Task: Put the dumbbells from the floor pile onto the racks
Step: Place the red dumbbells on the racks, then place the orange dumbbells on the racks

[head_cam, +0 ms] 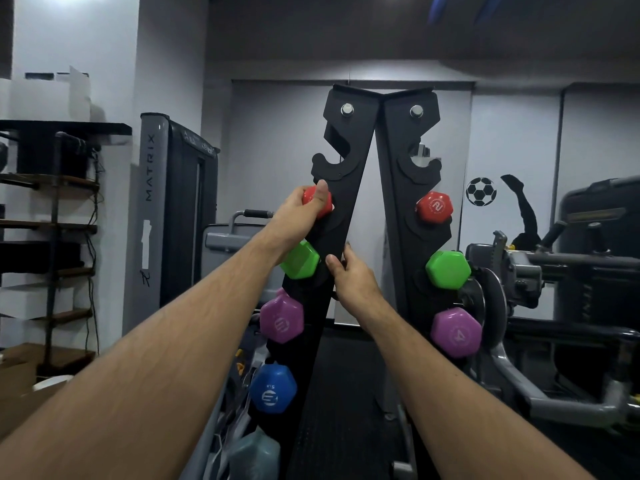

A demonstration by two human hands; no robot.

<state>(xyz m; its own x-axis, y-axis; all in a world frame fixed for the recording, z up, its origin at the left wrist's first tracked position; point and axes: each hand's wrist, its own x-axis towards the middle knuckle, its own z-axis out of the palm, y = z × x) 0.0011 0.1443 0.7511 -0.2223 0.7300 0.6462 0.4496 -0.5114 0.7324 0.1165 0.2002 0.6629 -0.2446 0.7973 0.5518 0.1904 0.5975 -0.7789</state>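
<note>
**Dumbbell half-seated on the left upright: slip and pinch risks**

Red hexagonal vinyl-coated dumbbell (317,202) is held just left of frame centre, against the black steel A-frame rack (349,161), at the second cradle from the top of its left upright. The left hand (299,216) is wrapped over the red head, thumb pointing up and fingers curled round it; whether the handle is already seated in the hook cannot be told, since the hand covers it. The right hand (349,275) is set on the inner edge of the same upright, fingers lightly curled against the metal, seemingly as a brace.

A drop is judged the main risk: if the head is released before the handle is fully seated, the weight could fall onto the green hexagonal dumbbell (300,259) directly below, or onto the purple hexagonal dumbbell (282,318) and blue hexagonal dumbbell (273,388) lower down. Fingers could be pinched between head and hook. The rack could also be rocked if it is pushed sideways.

On the right upright a second red dumbbell (434,206), a second green dumbbell (448,270) and a second purple dumbbell (457,332) are already hung; the top hooks on both sides are unfilled. A grey weight machine (180,202) stands at centre left, dark shelving (52,220) at far left, and more gym equipment (554,289) crowds the right edge, so little room is left beside the rack
</note>
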